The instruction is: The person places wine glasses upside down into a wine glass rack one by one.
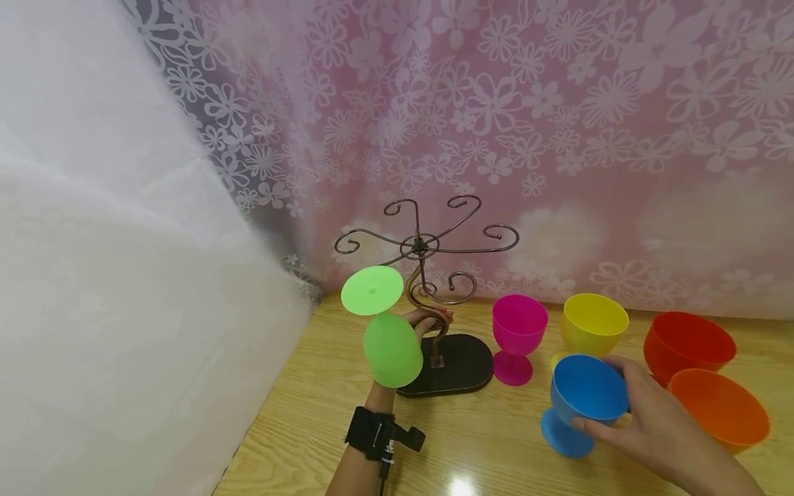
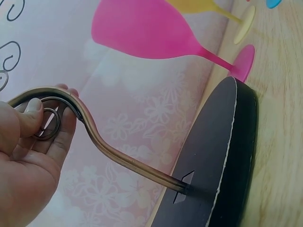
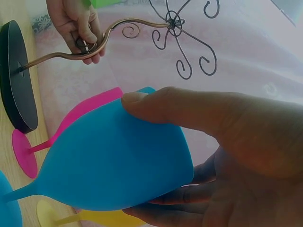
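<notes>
Blue goblet point(image 1: 589, 393): held just in front of the yellow goblet point(image 1: 594, 324); contact of its foot with the surface point(image 1: 298, 434) cannot be told.
Right hand point(image 1: 654, 424): bowl pinched between thumb and fingers; a slip could be caused by the bowl's taper.
Left hand point(image 2: 28, 163): fingers curled about the metal stand point(image 1: 459, 355) below its branches; tipping could be caused by uneven loading, should this grip be loosened.
Green goblet point(image 1: 393, 351): inverted at the stand's left; could be dislodged by a jolt.
Orange goblet point(image 1: 719, 408): beside the right hand; could be toppled by a sideways brush.
</notes>
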Tool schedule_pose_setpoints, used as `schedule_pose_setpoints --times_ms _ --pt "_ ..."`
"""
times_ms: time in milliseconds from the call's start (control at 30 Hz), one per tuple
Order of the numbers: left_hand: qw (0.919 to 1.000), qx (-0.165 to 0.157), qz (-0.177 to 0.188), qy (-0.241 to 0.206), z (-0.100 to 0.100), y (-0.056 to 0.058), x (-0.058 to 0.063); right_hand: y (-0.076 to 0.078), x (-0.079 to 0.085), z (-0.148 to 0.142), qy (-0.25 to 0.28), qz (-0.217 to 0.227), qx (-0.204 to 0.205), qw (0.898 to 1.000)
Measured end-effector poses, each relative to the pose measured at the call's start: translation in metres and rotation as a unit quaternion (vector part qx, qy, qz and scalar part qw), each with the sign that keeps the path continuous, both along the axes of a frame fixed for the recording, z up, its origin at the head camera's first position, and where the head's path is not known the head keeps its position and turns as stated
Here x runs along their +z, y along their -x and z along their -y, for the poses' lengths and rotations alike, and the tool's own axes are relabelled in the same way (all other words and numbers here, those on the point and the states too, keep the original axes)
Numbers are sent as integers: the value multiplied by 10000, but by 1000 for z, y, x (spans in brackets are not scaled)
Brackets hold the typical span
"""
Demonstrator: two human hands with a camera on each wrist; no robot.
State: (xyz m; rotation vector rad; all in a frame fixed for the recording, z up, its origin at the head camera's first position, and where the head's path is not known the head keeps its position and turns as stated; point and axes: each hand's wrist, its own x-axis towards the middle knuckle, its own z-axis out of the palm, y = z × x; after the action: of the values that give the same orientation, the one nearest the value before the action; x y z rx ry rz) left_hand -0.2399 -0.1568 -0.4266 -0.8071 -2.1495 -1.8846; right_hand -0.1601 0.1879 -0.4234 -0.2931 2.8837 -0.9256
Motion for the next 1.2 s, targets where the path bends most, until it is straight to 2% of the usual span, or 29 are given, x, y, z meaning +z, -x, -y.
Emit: schedule_pose_setpoints --times_ms 233,567,700,767,800,900,1000,1067,1133,1200 --pt "9998 83 44 188 1 -2 0 -1 0 5 62 -103 -56 9999" --pt "9997 -60 249 42 2 -6 6 -6 6 16 311 -610 -117 9976" --pt "9962 243 697 473 7 -10 11 -9 7 22 553 -873 -83 9946" --pt "9904 356 1071 794 11 -14 16 -10 8 24 692 -978 -51 9928" --pt "9878 329 1127 1027 14 -17 17 -11 8 26 766 -1020 -31 9918" --pt "9818 72 1346 1339 22 -19 18 -12 10 29 986 -1190 58 9880" --pt "9807 -476 1350 1329 30 -20 16 -12 12 31 1144 -1448 160 9827" --pt "9752 -896 1588 1257 33 -18 14 -12 13 32 1249 -1662 217 9779" --pt "9638 -1344 1872 1344 33 -16 11 -13 13 33 1344 -1838 267 9734" --pt "9475 -1787 2214 1459 31 -13 8 -13 13 33 1437 -1963 298 9695"
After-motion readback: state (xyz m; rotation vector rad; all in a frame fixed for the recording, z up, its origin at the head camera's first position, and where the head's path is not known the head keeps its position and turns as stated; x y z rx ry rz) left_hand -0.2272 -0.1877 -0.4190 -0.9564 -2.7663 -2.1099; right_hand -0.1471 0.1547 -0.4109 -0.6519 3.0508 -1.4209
